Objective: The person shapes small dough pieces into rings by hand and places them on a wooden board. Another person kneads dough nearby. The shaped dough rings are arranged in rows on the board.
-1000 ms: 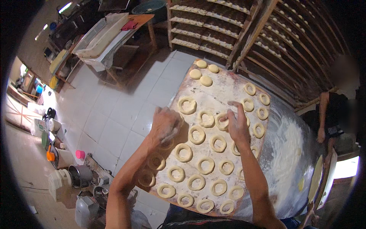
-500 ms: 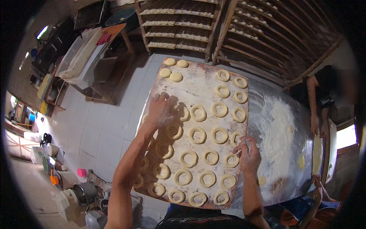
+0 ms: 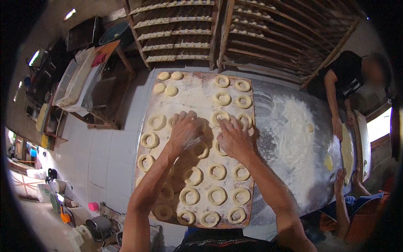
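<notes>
- Board (image 3: 189,101): dough rings (image 3: 217,203) lie across it; dough rounds (image 3: 171,91) sit at its far left corner.
- Left hand (image 3: 187,132): fingers half curled over board's middle; hold cannot be told.
- Right hand (image 3: 236,140): fingers loosely bent among rings, right of board's middle; grip unclear.
- Step, apparently: adjusting rings; next move calls for light fingertips.

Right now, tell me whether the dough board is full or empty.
Partly full: dough rings line the board, four solid rounds sit at its far left corner, and flour shows between them.
</notes>
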The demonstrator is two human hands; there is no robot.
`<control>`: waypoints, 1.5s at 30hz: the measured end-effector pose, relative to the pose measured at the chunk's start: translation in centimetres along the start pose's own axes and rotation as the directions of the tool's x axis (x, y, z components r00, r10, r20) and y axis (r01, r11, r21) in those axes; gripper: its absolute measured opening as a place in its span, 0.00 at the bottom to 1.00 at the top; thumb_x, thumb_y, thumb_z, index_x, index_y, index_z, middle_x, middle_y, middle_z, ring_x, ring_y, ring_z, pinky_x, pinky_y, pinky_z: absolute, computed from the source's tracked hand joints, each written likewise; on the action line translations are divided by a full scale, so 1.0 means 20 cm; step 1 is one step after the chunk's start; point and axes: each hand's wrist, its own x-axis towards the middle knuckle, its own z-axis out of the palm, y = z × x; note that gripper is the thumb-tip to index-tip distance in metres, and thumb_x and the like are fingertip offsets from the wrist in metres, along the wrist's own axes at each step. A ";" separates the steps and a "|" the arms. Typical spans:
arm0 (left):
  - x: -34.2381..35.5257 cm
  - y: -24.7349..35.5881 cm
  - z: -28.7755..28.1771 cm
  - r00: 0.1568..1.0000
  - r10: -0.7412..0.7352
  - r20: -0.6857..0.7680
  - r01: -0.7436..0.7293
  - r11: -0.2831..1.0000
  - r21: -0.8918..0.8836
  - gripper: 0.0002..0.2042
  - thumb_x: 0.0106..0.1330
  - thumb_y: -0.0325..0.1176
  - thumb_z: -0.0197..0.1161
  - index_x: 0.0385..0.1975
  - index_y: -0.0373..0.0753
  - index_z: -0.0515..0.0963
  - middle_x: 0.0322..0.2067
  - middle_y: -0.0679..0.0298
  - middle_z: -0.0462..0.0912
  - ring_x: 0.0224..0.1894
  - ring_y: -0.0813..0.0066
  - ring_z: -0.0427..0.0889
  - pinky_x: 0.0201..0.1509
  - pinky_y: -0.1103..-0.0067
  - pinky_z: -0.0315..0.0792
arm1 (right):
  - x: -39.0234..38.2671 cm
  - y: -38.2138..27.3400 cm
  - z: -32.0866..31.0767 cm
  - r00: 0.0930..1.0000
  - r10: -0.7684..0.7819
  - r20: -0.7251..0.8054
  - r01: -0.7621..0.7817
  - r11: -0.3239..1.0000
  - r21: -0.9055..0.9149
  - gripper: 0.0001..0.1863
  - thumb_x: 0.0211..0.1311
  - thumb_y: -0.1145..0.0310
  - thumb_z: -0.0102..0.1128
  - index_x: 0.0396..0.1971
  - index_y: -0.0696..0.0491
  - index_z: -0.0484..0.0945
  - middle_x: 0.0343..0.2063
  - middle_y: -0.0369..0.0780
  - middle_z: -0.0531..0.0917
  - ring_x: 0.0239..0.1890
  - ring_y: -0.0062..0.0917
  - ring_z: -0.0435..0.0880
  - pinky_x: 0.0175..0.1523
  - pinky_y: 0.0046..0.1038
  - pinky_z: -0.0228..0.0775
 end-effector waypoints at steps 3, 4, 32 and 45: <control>0.01 -0.03 -0.02 0.989 -0.085 0.123 0.082 0.996 0.033 0.19 0.43 0.43 0.68 0.37 0.47 0.82 0.44 0.64 0.71 0.45 0.61 0.67 0.49 0.65 0.59 | 0.00 -0.01 0.00 0.999 -0.018 0.031 0.017 0.999 0.039 0.28 0.57 0.63 0.52 0.56 0.62 0.68 0.49 0.46 0.75 0.59 0.39 0.67 0.64 0.60 0.39; 0.02 -0.05 -0.04 0.994 -0.080 0.075 0.081 0.997 -0.001 0.19 0.43 0.43 0.68 0.37 0.46 0.81 0.45 0.64 0.71 0.45 0.61 0.67 0.49 0.65 0.59 | -0.03 -0.01 -0.02 0.998 -0.015 0.054 0.012 0.998 0.065 0.27 0.57 0.63 0.52 0.55 0.61 0.68 0.49 0.46 0.75 0.59 0.39 0.67 0.65 0.60 0.39; -0.17 2.17 0.12 0.859 -0.173 0.482 0.510 0.355 -0.783 0.16 0.58 0.26 0.61 0.47 0.36 0.71 0.35 0.60 0.81 0.37 0.75 0.79 0.39 0.78 0.69 | -1.78 0.67 -0.75 0.805 0.518 0.290 -0.302 -0.062 0.951 0.11 0.64 0.74 0.55 0.45 0.59 0.71 0.37 0.39 0.79 0.39 0.20 0.79 0.47 0.25 0.73; 0.07 1.94 -0.08 0.941 -0.047 0.334 0.253 0.752 -0.609 0.45 0.50 0.25 0.67 0.69 0.46 0.49 0.51 0.48 0.72 0.41 0.58 0.81 0.41 0.68 0.76 | -1.40 0.63 -0.83 0.927 0.340 -0.157 -0.140 0.703 0.697 0.19 0.45 0.86 0.50 0.36 0.53 0.58 0.29 0.37 0.62 0.29 0.21 0.61 0.39 0.24 0.60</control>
